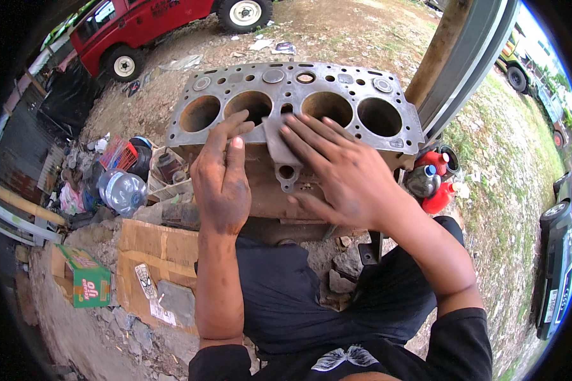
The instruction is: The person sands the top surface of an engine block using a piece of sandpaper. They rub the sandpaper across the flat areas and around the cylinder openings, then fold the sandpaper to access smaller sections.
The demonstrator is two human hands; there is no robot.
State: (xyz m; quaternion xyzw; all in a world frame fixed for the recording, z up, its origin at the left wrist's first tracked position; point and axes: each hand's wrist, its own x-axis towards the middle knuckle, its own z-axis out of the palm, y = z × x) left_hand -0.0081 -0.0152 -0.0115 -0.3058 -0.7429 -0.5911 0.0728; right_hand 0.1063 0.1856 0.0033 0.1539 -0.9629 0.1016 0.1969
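A grey metal engine block (286,138) with a row of several large round bores stands in front of me, its flat top face up. My right hand (337,165) lies flat over the middle of its near edge, fingers stretched and thumb apart. Under those fingers is a grey flat piece (275,136), probably abrasive paper, pressed against the top face; its far part is hidden. My left hand (222,181) is at the near edge left of it, fingers extended toward the second bore, holding nothing. Whether its fingertips touch the metal I cannot tell.
A wooden post (438,57) and metal column rise close behind the block's right end. Red and dark bottles (435,181) stand right of it. On the left are a large clear bottle (122,190), a flattened cardboard sheet (130,238) and a green box (90,279). A red vehicle (146,25) is parked beyond.
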